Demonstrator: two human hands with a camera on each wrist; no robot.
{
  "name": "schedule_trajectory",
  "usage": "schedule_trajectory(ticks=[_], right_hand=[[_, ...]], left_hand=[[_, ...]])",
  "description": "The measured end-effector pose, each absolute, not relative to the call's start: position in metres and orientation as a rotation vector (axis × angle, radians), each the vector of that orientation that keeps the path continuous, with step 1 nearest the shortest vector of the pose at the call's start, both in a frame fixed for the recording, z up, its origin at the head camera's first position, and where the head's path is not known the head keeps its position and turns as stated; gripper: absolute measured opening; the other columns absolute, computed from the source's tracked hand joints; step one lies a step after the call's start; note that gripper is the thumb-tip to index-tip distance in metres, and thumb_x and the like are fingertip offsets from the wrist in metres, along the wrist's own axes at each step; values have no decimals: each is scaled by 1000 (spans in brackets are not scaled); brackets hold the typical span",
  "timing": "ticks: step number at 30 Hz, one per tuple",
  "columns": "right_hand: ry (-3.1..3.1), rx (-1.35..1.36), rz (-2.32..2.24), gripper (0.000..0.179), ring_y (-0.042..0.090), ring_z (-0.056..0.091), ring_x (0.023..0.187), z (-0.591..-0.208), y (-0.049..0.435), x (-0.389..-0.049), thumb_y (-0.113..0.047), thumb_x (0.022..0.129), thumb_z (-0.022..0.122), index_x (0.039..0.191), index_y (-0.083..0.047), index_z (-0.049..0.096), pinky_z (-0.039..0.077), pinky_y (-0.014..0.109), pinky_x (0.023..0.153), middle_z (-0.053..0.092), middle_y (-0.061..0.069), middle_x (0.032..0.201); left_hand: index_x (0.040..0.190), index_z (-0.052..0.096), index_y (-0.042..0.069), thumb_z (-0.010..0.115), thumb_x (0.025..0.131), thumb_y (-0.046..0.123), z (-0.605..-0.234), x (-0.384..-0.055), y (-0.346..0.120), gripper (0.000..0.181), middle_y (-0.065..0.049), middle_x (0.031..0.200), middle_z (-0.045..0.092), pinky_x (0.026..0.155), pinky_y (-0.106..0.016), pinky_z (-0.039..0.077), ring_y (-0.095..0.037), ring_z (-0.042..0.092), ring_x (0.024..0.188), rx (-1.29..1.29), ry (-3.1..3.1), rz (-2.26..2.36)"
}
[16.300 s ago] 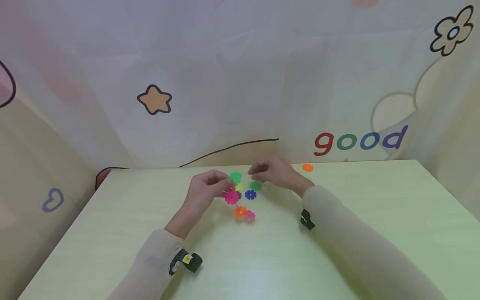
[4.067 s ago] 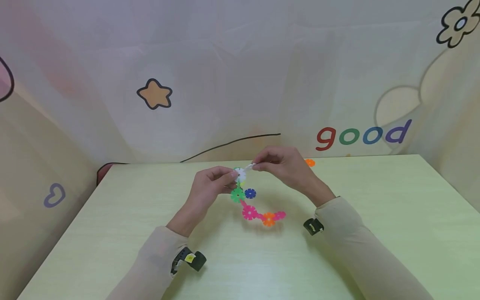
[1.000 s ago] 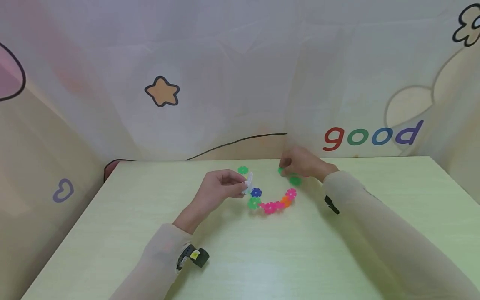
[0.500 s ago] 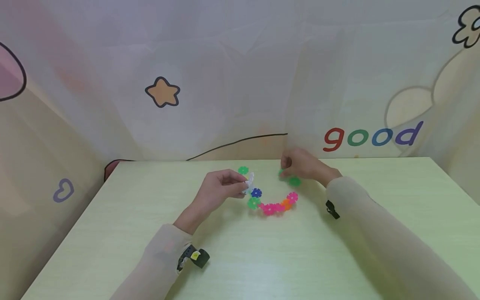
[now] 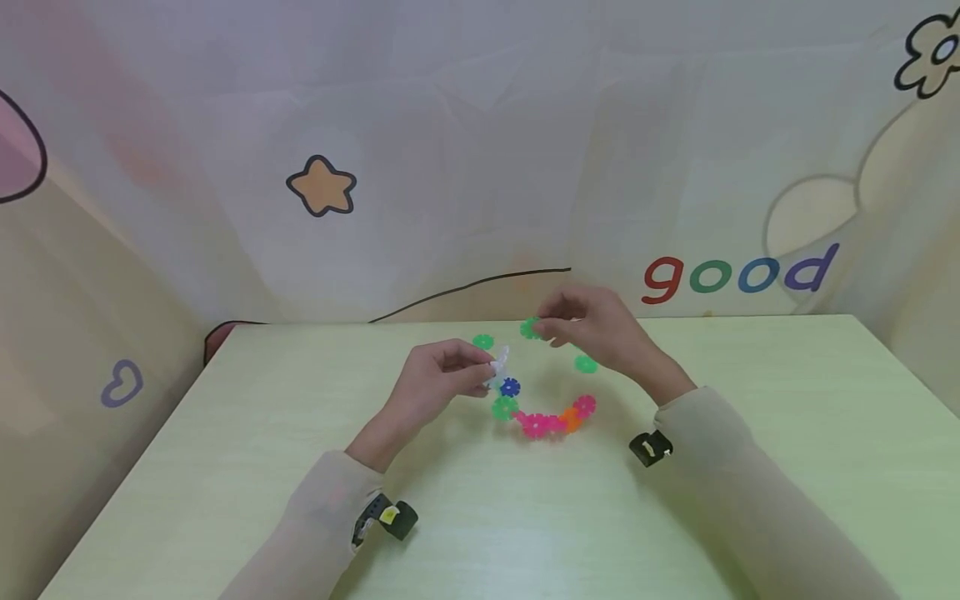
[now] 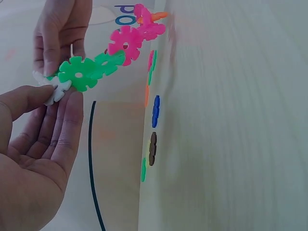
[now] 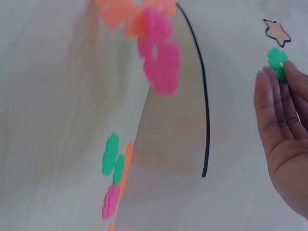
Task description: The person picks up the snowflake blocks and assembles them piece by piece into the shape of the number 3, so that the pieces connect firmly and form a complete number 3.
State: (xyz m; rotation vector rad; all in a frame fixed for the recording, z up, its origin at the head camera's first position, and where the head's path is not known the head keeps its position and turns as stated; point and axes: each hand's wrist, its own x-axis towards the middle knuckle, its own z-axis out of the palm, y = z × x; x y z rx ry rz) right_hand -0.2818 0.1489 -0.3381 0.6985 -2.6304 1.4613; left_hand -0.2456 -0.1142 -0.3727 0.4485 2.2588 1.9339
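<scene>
My left hand (image 5: pixel 442 371) pinches a white snowflake building disc (image 6: pixel 58 94) at the upper end of a linked chain. Below that hang green discs (image 6: pixel 78 73), then pink discs (image 5: pixel 536 426), an orange disc (image 5: pixel 572 419) and a pink end disc (image 5: pixel 585 406). The chain curves down and to the right over the table. My right hand (image 5: pixel 596 329) is raised at the back, pinching a single green snowflake disc (image 7: pixel 276 57) between thumb and fingertips. A gap separates that green disc from the white end in the head view.
Loose discs lie on the pale table (image 5: pixel 480 533): a blue one (image 5: pixel 510 387) behind the chain, a green one (image 5: pixel 483 342) at the back, another green one (image 5: pixel 586 364) below my right hand. A brown disc (image 6: pixel 152 149) shows in the left wrist view. A printed curtain (image 5: pixel 465 167) stands behind.
Since half a second ago, my right hand has lifted a green disc off the table and brought it leftward. Over the longer span, white discs joined the chain. My left hand has barely moved lately.
</scene>
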Motion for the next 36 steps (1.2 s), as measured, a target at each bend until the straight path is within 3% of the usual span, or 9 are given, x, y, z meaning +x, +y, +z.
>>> schedule_trajectory(ticks=[5,16,32,36], right_hand=[[-2490,725,1687,16,26,77,85,-339,143,-272,-8,99,76,112,-1,71,64,37,86,76,12,97],[-2413,776,1846,17,39,75,88,-341,137,-265,-6,99,75,114,1,73,65,38,84,75,15,97],[-2389,803,1764,8,26,76,80,-344,129,-257,-3,99,75,106,2,74,65,35,81,75,12,92],[-2385,803,1757,7,33,76,82,-346,126,-256,-3,99,74,105,2,74,64,35,82,75,12,89]], left_hand=[[112,76,0,77,99,8,-372,-245,-114,15,-11,105,77,92,-37,62,-39,77,94,455,2283,1941],[110,79,2,77,99,12,-369,-242,-114,15,-10,105,78,96,-39,61,-27,79,87,479,2330,1953],[109,79,-3,76,99,4,-368,-238,-109,13,-12,103,79,90,-37,63,-25,79,82,483,2424,1952],[107,79,-3,75,98,2,-368,-237,-106,11,-11,100,78,87,-36,64,-26,78,80,458,2465,1955]])
